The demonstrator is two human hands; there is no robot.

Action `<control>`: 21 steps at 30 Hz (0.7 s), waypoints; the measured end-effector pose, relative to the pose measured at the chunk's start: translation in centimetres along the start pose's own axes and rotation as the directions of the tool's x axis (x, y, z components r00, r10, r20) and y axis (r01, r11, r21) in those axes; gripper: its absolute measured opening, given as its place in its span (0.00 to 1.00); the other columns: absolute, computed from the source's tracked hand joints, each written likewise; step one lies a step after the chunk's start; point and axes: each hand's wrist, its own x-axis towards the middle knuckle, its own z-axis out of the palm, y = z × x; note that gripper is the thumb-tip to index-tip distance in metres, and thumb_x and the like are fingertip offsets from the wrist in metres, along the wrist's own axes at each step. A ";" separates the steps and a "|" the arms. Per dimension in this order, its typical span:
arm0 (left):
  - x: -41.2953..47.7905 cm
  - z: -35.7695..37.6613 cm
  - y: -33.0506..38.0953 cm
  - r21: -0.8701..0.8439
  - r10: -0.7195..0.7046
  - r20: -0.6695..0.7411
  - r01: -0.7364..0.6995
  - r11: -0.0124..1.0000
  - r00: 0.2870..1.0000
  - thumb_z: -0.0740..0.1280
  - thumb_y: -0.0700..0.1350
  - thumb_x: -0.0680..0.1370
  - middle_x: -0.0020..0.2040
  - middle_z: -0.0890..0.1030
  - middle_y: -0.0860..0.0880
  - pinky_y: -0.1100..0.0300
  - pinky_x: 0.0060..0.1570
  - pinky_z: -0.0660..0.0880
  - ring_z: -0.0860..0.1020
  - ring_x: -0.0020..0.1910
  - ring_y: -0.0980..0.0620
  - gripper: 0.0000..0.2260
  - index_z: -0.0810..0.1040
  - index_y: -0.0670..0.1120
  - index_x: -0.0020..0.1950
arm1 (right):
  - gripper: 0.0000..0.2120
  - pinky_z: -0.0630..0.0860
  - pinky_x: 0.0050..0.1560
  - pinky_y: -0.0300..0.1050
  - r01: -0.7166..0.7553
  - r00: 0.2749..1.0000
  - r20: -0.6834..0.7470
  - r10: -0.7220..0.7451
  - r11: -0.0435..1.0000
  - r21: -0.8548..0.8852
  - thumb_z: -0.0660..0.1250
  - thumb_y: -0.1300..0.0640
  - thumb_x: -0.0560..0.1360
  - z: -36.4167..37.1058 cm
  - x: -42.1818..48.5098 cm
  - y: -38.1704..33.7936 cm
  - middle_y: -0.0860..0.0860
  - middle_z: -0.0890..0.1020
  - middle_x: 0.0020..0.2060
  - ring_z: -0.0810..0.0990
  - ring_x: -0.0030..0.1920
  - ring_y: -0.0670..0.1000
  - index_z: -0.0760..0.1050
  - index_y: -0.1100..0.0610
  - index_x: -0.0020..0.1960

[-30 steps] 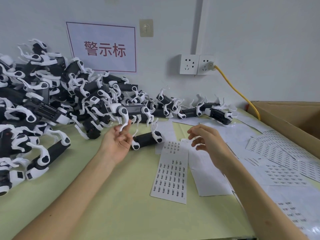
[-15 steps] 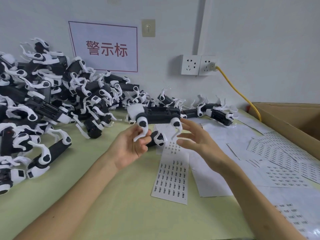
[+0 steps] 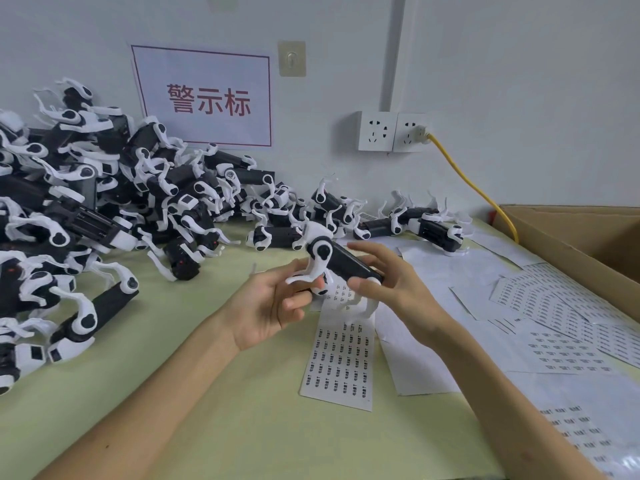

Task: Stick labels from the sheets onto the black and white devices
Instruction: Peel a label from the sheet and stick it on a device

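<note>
Subject: device [image 3: 341, 259], black body with white legs, held above the table [image 3: 207, 410] over the top end of the label sheet [image 3: 341, 362].
Change, position: a second ago no device was in hand and the left hand was reaching at the edge of the pile of devices [image 3: 86, 220]. This one is now lifted well clear of that pile, in front of the person.
Change, attitude: half a second ago it was held level and broadside. It now lies slanted, one white joint up and to the left, the black body running down to the right.
Left hand [image 3: 273, 306]: palm up, fingers half curled under a white leg, thumb against it; it grips the device's left end.
Right hand [image 3: 391, 282]: open and apart half a second ago. Now its fingers wrap over the black body and the thumb presses the near side, so it holds the right end.
Label: none visible on either hand's fingertips, and no peeling has begun.
Spare sheets [image 3: 571, 323]: spread to the right, beside the cardboard box [image 3: 588, 244].
Assessment: pick-up is done and the device appears to be being turned to present a face for labelling. Fetching a label from the sheet remains, and one hand must be freed for it.
</note>
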 end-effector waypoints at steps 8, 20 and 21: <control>0.4 -0.2 -1.1 0.171 -0.020 0.161 -0.008 0.985 0.987 0.68 0.54 0.78 0.51 0.82 0.40 0.53 0.44 0.79 0.79 0.38 0.46 0.18 0.71 0.45 0.62 | 0.19 0.84 0.46 0.54 -0.175 0.978 -0.090 0.189 0.974 0.144 0.53 0.54 0.86 -0.6 0.3 -0.1 0.62 0.86 0.47 0.85 0.46 0.64 0.82 0.59 0.58; 1.0 -0.1 -3.6 0.624 0.098 -0.039 -0.052 0.780 0.994 0.69 0.65 0.73 0.36 0.78 0.50 0.64 0.26 0.66 0.69 0.27 0.54 0.22 0.74 0.46 0.51 | 0.22 0.82 0.48 0.50 -0.285 0.931 0.267 0.251 0.954 0.096 0.68 0.51 0.77 -0.1 -0.1 0.3 0.56 0.84 0.59 0.85 0.56 0.61 0.71 0.49 0.70; 1.1 0.0 -3.7 0.626 0.133 -0.080 -0.054 0.778 0.988 0.68 0.65 0.73 0.33 0.77 0.51 0.64 0.25 0.65 0.67 0.26 0.54 0.22 0.73 0.45 0.46 | 0.22 0.81 0.49 0.51 -0.279 0.933 0.263 0.246 0.955 0.097 0.68 0.51 0.77 -0.1 -0.1 0.2 0.56 0.84 0.59 0.85 0.55 0.62 0.71 0.49 0.70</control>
